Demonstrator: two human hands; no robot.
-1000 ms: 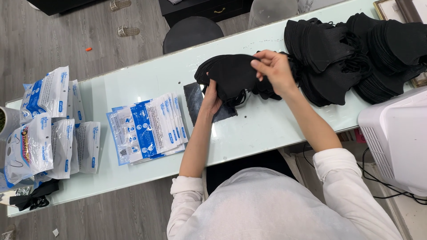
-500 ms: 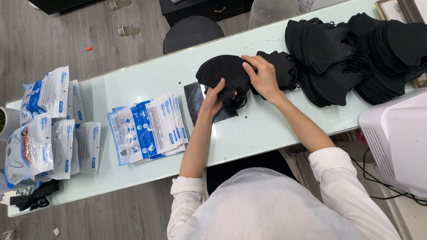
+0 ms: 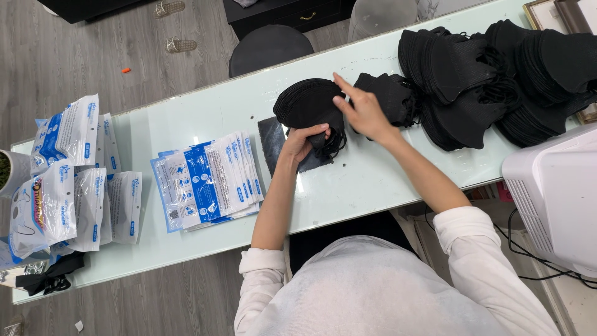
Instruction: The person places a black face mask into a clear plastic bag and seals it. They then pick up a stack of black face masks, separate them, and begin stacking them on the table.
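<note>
My left hand (image 3: 301,139) grips the near edge of a small stack of black face masks (image 3: 306,102) that sits on a dark square mat (image 3: 272,139) on the pale glass table (image 3: 348,186). My right hand (image 3: 362,111) rests with fingers spread on the right side of that stack, touching it, a finger pointing away from me. Just right of it lies another small bunch of black masks (image 3: 390,94).
Large heaps of black masks (image 3: 491,81) cover the far right of the table. Flat blue-and-white packets (image 3: 208,180) are fanned to the left, with filled packets (image 3: 62,180) further left. A white machine (image 3: 556,199) stands at the right edge. A dark stool (image 3: 268,46) is beyond the table.
My right hand came down from pulling at the mask stack and now lies flat on its right side. The stack settled lower onto the mat; my left hand stayed at its near edge.
</note>
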